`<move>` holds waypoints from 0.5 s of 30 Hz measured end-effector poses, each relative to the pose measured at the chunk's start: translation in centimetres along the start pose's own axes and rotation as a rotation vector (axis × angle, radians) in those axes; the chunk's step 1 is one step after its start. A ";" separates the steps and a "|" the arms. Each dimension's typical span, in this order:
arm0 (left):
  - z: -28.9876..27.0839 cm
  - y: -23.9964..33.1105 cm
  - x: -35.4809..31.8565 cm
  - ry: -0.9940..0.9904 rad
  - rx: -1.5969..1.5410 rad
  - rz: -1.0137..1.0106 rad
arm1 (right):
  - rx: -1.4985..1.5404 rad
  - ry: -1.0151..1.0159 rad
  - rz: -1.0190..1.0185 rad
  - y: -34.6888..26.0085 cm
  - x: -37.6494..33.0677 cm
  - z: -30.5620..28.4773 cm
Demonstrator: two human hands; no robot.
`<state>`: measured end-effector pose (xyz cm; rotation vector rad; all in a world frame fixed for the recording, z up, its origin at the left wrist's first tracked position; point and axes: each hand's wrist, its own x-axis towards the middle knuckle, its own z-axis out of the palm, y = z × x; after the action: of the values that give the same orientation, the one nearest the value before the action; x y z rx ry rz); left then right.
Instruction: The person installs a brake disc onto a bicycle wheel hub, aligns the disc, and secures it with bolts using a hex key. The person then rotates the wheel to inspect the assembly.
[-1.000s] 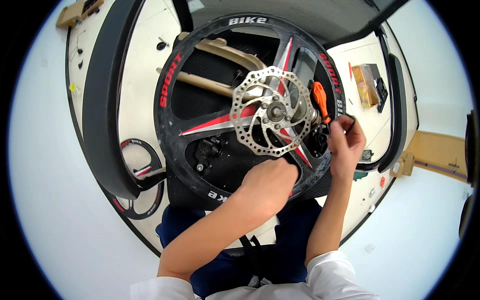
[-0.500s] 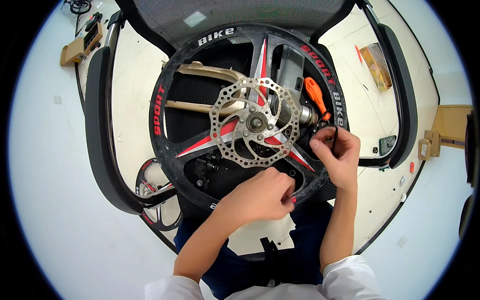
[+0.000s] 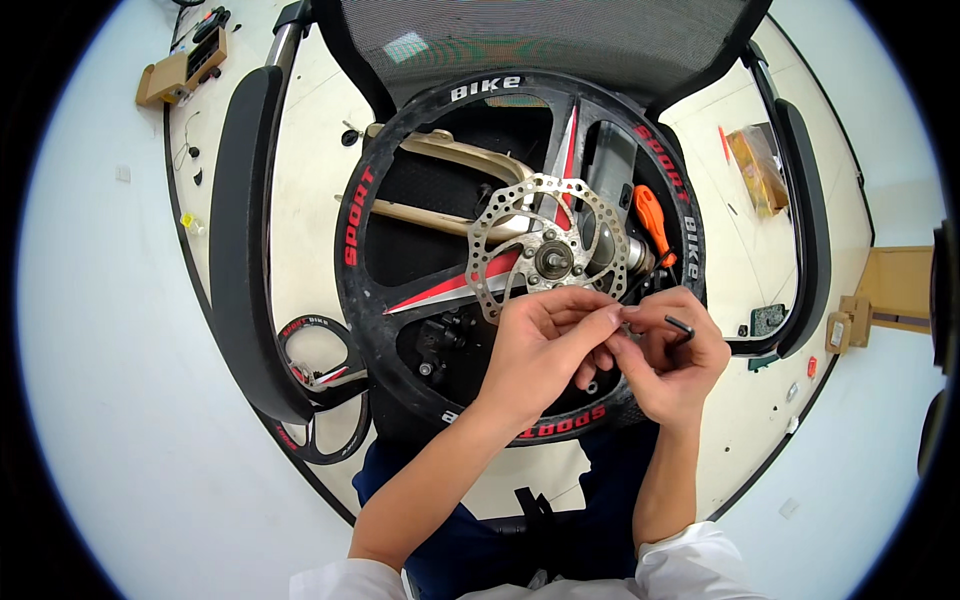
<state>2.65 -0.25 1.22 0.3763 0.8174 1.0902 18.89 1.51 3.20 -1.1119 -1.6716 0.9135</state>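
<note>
The brake disc is sitting at the hub of the black wheel, which is lying on the chair seat. Just below the disc, the left hand and right hand are meeting, fingertips pinched together on something too small to identify. The right hand is also gripping a black hex key, its shaft partly hidden. An orange screwdriver is lying just right of the disc. Compared with earlier, the left hand is lying closer to the right, no longer on the rim.
</note>
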 end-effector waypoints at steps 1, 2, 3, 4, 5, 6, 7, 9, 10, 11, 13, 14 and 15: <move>-0.1 0.0 0.0 -0.014 -0.018 -0.017 | -0.023 -0.001 0.051 -0.2 0.0 -0.2; -0.3 0.1 0.0 -0.027 -0.036 -0.034 | -0.039 -0.008 0.012 -0.1 0.1 -0.2; -0.3 0.2 0.0 -0.039 -0.053 -0.051 | -0.052 -0.014 -0.028 0.1 0.3 -0.2; -0.3 0.4 0.0 -0.037 -0.038 -0.057 | -0.065 -0.021 -0.068 0.3 0.5 -0.2; -0.4 0.6 0.1 -0.035 -0.024 -0.063 | -0.103 -0.013 -0.029 0.1 0.5 -0.2; -0.3 0.9 0.1 -0.034 -0.007 -0.067 | -0.108 -0.003 -0.021 0.1 0.7 -0.4; -0.5 1.1 0.0 -0.066 -0.034 -0.064 | -0.113 0.007 -0.013 0.2 0.9 -0.6; -0.1 1.9 -0.5 -0.080 -0.037 0.037 | -0.150 0.034 -0.031 0.2 1.7 -0.8; 0.1 2.3 -0.7 -0.090 -0.037 0.087 | -0.160 0.020 0.029 0.1 2.4 -1.0; -0.3 2.8 -1.1 -0.084 0.087 0.235 | -0.170 0.005 0.089 0.2 3.4 -1.1; -1.5 3.7 -1.5 0.087 0.242 0.481 | -0.234 -0.037 0.162 0.2 5.1 -0.8; -2.3 4.0 -1.3 0.172 0.287 0.575 | -0.241 -0.024 0.164 0.6 5.8 -0.4; -2.9 4.2 -0.9 0.243 0.230 0.613 | -0.228 -0.051 0.192 0.9 6.5 0.1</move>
<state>-2.38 0.45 2.37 0.7292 1.0835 1.6380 17.77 7.88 4.17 -1.4334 -1.7653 0.8918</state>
